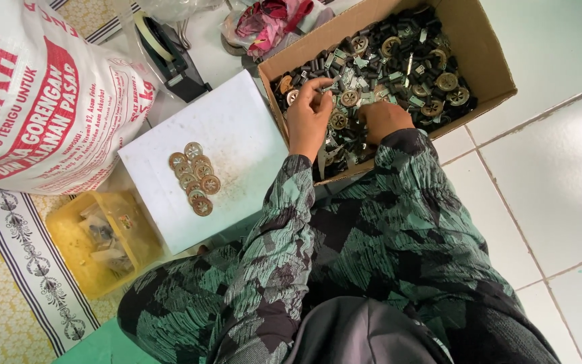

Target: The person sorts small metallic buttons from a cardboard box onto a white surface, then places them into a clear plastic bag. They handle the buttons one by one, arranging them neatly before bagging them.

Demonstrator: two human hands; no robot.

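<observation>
A big white printed flour sack [35, 94] is slumped at the far left, with a brown cardboard box [486, 61] full of small black cylinders, metal clips and round brass-coloured wheel discs [399, 67] parked upper right on the white tiled floor [560, 175]. A flat white board [237, 128] is laid between them, its right edge touching the box, and a little cluster of round discs [195, 177] is lined up on it. A yellow plastic tub [75, 253] is tucked by the board's near corner. Both arms are stretched forward in green patterned sleeves. The left hand [308, 114] is pinched on a small metal piece; the right hand [382, 118] is dug into the pile, grip not really readable.
</observation>
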